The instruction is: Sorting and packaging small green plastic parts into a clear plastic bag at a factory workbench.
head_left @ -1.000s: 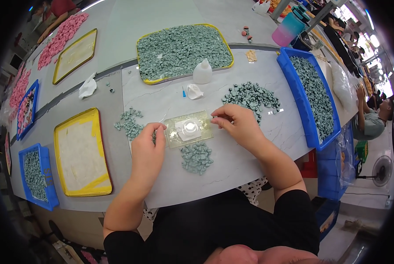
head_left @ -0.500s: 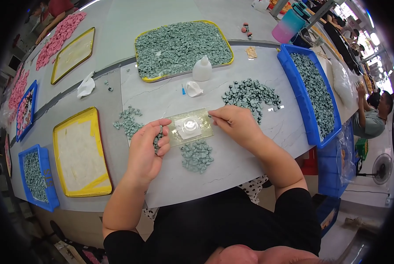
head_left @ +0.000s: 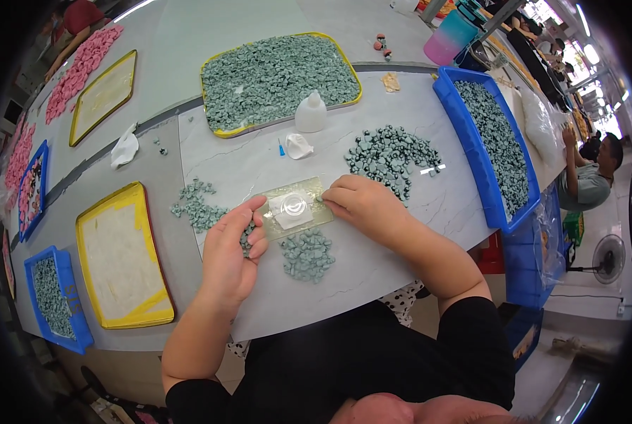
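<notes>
My left hand (head_left: 233,247) is curled around several small grey-green pieces (head_left: 247,240), its fingertips beside the left edge of a clear yellowish pad (head_left: 321,186). On the pad lies a white patch (head_left: 282,220) with a glossy ring-shaped spot (head_left: 293,205). At the pad's right edge my right hand (head_left: 362,206) pinches what looks like a small green piece (head_left: 319,199), mostly covered by the fingertips. Below the pad sits a small heap of pale green pieces (head_left: 307,254). Another heap (head_left: 197,205) lies left of it, and dark-edged green pieces (head_left: 386,155) are spread behind my right hand.
A yellow-rimmed tray of green pieces (head_left: 213,99) stands behind a white squeeze bottle (head_left: 310,114), a blue needle tip (head_left: 281,148) and crumpled tissue (head_left: 299,146). Blue bins stand right (head_left: 464,152) and left (head_left: 79,321). A bare yellow-edged tray (head_left: 122,265) lies left. A co-worker (head_left: 588,177) sits far right.
The whole view has shifted slightly, so the table things appear a little further left. My right fingers have closed in lower at the pad's right edge; my left hand keeps its hold.
</notes>
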{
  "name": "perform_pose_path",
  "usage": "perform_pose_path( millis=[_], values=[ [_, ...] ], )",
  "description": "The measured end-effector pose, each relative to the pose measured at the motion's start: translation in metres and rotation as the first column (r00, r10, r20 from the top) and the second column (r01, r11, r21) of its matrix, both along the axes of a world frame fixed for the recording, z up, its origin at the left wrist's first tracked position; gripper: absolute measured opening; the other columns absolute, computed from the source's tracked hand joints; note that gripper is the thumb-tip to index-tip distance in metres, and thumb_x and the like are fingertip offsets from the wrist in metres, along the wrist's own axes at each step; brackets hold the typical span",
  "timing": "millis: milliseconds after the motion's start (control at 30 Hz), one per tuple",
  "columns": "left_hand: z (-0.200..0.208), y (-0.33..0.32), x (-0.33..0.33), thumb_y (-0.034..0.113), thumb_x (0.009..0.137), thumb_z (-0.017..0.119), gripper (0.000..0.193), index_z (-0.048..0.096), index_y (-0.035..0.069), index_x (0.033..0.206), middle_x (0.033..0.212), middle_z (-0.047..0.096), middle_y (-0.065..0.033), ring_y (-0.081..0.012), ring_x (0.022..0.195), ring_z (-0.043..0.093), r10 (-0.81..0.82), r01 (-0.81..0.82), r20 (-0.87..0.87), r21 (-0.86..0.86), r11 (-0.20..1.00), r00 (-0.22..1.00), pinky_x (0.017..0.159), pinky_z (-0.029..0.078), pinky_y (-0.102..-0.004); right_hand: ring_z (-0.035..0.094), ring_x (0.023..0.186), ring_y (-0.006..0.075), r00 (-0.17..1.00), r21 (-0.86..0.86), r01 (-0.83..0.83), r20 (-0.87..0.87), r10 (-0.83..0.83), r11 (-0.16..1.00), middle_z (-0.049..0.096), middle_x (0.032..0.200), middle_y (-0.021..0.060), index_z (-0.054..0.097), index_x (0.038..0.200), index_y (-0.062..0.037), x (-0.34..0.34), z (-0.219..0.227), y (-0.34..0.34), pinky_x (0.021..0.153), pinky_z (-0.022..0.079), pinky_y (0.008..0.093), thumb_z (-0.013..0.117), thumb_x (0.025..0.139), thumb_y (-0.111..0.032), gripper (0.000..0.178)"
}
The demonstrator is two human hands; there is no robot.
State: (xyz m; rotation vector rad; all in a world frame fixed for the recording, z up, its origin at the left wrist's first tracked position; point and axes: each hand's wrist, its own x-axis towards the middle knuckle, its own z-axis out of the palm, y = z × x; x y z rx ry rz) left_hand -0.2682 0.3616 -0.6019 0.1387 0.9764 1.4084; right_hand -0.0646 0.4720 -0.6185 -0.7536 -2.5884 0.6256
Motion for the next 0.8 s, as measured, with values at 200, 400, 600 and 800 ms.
perform_pose_path(
  millis=[200, 400, 600, 800],
  values=[
    [-0.004, 0.001, 0.0, 0.008, 0.088, 0.047, 0.021, 0.048, -0.005, 0.105, 0.082, 0.049, -0.004, -0.0076, 0.061, 0.036, 0.015, -0.015, 0.003, -0.003, 1.0, 1.0, 0.049, 0.03, -0.02, 0.058, 0.078, 0.0254, 1.0, -0.007, -0.001, -0.016, 0.001, 1.0, 0.058, 0.085, 0.0096, 0.061, 0.091, -0.0027, -0.001, 0.004, -0.001, 0.066, 0.049, 0.0333, 0.062, 0.074, -0.005, 0.017],
    [-0.004, 0.0, -0.001, 0.006, 0.087, 0.051, 0.015, 0.049, -0.002, 0.099, 0.082, 0.05, -0.0047, -0.0067, 0.06, 0.037, 0.042, -0.042, 0.018, -0.004, 0.999, 0.999, 0.048, 0.03, -0.0189, 0.059, 0.078, 0.0255, 0.997, 0.02, -0.075, 0.02, 0.074, 0.997, 0.059, 0.087, 0.0099, 0.061, 0.095, -0.0032, -0.002, 0.008, -0.003, 0.066, 0.049, 0.0324, 0.062, 0.074, -0.006, 0.021],
    [-0.002, -0.001, -0.003, 0.009, 0.088, 0.048, 0.014, 0.048, -0.001, 0.097, 0.082, 0.049, -0.0053, -0.008, 0.06, 0.037, 0.027, -0.027, -0.004, -0.008, 1.0, 1.0, 0.048, 0.03, -0.0203, 0.058, 0.079, 0.0266, 0.992, 0.111, -0.115, 0.074, 0.107, 0.987, 0.059, 0.088, 0.0116, 0.06, 0.097, -0.0016, -0.003, 0.003, -0.004, 0.068, 0.049, 0.0329, 0.062, 0.071, -0.002, 0.026],
    [0.007, -0.002, -0.014, 0.012, 0.088, 0.046, 0.015, 0.048, 0.0, 0.096, 0.079, 0.047, -0.0045, -0.009, 0.059, 0.036, 0.191, -0.19, 0.023, -0.041, 0.981, 0.981, 0.047, 0.029, -0.0221, 0.058, 0.08, 0.0272, 0.994, 0.11, -0.086, 0.081, 0.078, 0.99, 0.058, 0.089, 0.0121, 0.06, 0.095, -0.0012, -0.005, 0.006, -0.01, 0.069, 0.049, 0.0337, 0.062, 0.07, -0.002, 0.025]
  ],
)
